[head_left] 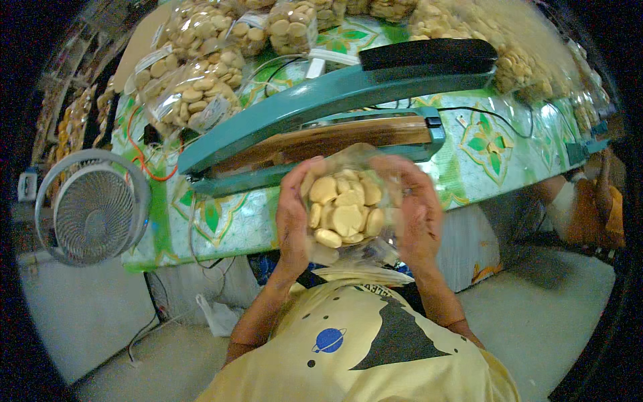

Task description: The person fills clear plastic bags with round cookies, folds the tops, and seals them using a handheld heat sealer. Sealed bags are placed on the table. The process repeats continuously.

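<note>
A: What are the hands on?

B: Both hold one clear bag (345, 211) of pale round biscuits, just near the table's front edge, above the yellow shirt (362, 348). The left hand (293, 218) cups the bag's left side, fingers curled round it and thumb up by the top. The right hand (416, 211) grips the right side the same way, fingers closed on the plastic.

A: And the bag's top?

B: It reaches up toward the sealer (335, 127), a long teal machine with its arm raised and a black handle at the far right end. Whether the plastic touches the sealing bar I cannot tell.

A: What else is about?

B: The table (495, 144) wears a green patterned cloth. Far left on it lie filled bags (194, 74) of the same biscuits, with more biscuits (469, 27) heaped far right. A small grey fan (90, 208) stands left of the table, and cables hang below the edge. At the far right edge another person's arm (569, 201) shows, well apart from the bag.
</note>
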### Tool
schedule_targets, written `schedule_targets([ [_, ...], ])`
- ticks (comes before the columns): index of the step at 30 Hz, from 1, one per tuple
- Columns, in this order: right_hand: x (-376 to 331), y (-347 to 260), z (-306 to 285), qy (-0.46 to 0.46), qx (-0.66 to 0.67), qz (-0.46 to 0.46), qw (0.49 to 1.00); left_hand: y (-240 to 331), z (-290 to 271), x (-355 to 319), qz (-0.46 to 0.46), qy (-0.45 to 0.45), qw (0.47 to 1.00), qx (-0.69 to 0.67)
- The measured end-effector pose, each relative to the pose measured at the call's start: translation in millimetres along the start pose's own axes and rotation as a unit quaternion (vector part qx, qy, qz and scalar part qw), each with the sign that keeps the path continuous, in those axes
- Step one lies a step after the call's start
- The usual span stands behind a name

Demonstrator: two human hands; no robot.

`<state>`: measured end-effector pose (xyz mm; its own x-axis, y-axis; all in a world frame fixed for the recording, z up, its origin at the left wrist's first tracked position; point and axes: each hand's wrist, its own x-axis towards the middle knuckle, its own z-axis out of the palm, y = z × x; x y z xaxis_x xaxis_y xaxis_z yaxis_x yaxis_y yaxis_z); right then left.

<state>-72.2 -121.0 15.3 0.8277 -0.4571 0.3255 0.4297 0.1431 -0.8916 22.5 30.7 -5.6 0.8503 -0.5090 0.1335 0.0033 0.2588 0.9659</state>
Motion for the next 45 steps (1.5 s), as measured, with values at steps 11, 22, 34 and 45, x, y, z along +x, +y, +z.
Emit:
schedule_targets([
  [11,-16,-118,-2,0.089,-0.449,-0.381,0.803,24,-14,12,0.097,0.153,0.983,0.017],
  [22,-6,-118,-3,0.200,-0.442,-0.324,0.812,28,-25,9,0.092,0.181,0.979,0.031],
  [34,29,-9,13,0.005,-0.125,0.020,0.992,9,8,20,0.069,0.044,0.997,-0.005],
  [45,28,3,29,0.145,-0.104,-0.021,0.984,18,41,31,0.103,0.112,0.988,-0.015],
])
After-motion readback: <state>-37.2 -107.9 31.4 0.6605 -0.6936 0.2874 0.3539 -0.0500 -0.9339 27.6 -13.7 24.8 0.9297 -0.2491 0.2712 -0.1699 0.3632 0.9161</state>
